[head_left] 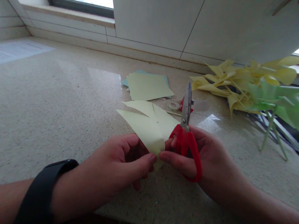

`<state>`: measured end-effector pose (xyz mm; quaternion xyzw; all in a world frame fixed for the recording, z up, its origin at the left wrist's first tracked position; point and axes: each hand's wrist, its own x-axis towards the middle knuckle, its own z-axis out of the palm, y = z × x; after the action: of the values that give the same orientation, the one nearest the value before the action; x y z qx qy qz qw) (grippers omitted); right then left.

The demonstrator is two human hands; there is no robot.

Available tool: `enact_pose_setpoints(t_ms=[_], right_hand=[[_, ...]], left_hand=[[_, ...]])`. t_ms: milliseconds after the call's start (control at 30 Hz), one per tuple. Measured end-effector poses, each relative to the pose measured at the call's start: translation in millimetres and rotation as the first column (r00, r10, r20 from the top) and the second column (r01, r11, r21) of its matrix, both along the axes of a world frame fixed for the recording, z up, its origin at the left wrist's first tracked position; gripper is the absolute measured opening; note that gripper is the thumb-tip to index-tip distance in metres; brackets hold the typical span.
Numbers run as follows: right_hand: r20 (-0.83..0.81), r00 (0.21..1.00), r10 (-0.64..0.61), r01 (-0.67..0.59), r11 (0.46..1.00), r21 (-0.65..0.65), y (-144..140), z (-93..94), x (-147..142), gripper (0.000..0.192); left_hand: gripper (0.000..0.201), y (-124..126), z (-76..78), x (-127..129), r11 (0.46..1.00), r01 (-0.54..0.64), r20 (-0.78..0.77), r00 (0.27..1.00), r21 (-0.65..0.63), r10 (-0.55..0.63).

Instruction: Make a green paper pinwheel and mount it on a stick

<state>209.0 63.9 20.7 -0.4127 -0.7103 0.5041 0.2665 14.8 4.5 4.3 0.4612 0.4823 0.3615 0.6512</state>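
My left hand (119, 162) pinches the near corner of a pale yellow paper square (148, 124) that has cuts running in from its corners. My right hand (200, 159) holds red-handled scissors (186, 129) with the blades closed and pointing away from me, and its thumb also touches the paper's near corner. The paper lies partly on the speckled stone counter (59, 110). A black watch sits on my left wrist.
A small stack of yellow and blue paper sheets (148, 85) lies behind the square. A roll of clear tape (173, 105) sits beside it. Several yellow and green paper pinwheels (259, 91) on sticks are piled at the right. Tiled wall and windows stand behind.
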Motion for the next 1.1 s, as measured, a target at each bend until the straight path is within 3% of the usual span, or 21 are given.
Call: enact_pose_setpoints(t_ms=[200,1100], right_hand=[[-0.028,0.999,-0.020,0.018,0.998,-0.058,0.3,-0.3,-1.3,0.025],[-0.036,0.999,-0.036,0.036,0.999,-0.018,-4.4,5.2,-2.6,0.029]], left_hand=[[0.022,1.3,0.1,0.6,1.000,-0.021,0.011,1.000,0.004,0.020],[0.023,-0.4,1.5,1.1,0.999,0.015,0.009,1.000,-0.043,-0.015]])
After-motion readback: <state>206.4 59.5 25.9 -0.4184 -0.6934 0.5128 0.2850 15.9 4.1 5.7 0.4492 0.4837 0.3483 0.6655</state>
